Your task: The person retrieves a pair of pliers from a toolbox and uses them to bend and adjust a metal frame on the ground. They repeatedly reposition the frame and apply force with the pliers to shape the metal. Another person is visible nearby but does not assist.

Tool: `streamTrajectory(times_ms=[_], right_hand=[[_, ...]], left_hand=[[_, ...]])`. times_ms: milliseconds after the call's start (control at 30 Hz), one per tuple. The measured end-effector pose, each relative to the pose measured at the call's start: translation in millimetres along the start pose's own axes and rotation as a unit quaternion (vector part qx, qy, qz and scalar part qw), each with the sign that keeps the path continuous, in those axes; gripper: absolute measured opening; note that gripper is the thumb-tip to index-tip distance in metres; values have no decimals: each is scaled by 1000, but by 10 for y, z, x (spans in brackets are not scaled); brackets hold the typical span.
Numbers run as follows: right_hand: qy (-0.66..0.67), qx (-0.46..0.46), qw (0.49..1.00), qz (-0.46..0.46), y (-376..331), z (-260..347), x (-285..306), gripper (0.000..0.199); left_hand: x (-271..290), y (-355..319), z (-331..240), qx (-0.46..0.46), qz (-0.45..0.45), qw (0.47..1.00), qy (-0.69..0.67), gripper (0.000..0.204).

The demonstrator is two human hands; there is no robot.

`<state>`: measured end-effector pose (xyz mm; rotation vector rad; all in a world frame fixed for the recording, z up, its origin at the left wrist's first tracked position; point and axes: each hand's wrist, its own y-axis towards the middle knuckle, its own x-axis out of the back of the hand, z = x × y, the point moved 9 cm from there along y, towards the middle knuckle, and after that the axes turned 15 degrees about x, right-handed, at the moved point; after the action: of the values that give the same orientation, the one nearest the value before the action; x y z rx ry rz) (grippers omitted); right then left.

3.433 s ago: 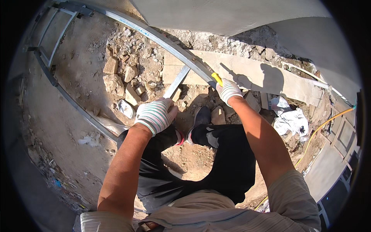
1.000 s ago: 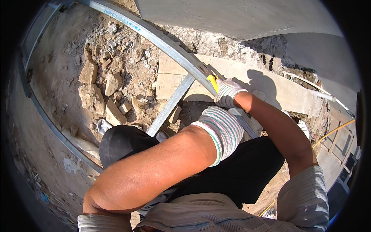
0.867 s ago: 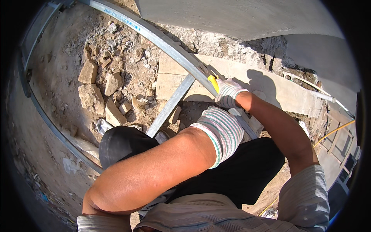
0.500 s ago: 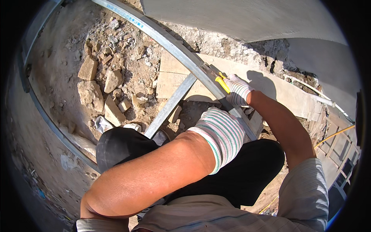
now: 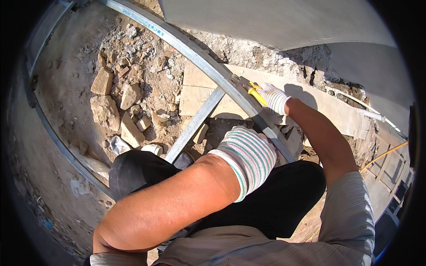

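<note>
A grey wall (image 5: 275, 20) stands along the far side. Before it runs a long metal rail (image 5: 195, 54), crossing in front of a pale slab (image 5: 326, 108); rubble (image 5: 130, 95) lies to the left. A shorter crossbar (image 5: 195, 124) meets the rail at an angle. The striped-gloved left hand (image 5: 248, 153) is at the rail's near portion, fingers hidden from me — I cannot tell its grip. The gloved right hand (image 5: 274, 98) has its grip clenched round yellow-handled pliers (image 5: 257, 96) — their head lies at the rail's far edge, near the crossbar joint; contact unconfirmed.
</note>
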<state>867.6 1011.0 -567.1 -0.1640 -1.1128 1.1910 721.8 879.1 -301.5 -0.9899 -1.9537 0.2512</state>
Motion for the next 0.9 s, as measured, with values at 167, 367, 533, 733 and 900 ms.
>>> streamTrajectory(times_ms=[167,367,533,733,900], right_hand=[[-289,149,946,1,70,366,289,35],[83,-52,994,-51,-116,261,340,28],[-93,-34,988,115,-106,401,27,46],[-93,-100,964,228,-193,1181,136,65],[-79,-87,976,182,-138,1142,9,64]], left_hand=[[-25,15,39,20,18,1000,1,32],[-7,14,-18,1,13,1000,6,30],[9,81,-22,14,31,999,-8,26],[87,34,-61,-34,-45,998,-6,20],[176,-39,-90,-61,-157,985,30,20]])
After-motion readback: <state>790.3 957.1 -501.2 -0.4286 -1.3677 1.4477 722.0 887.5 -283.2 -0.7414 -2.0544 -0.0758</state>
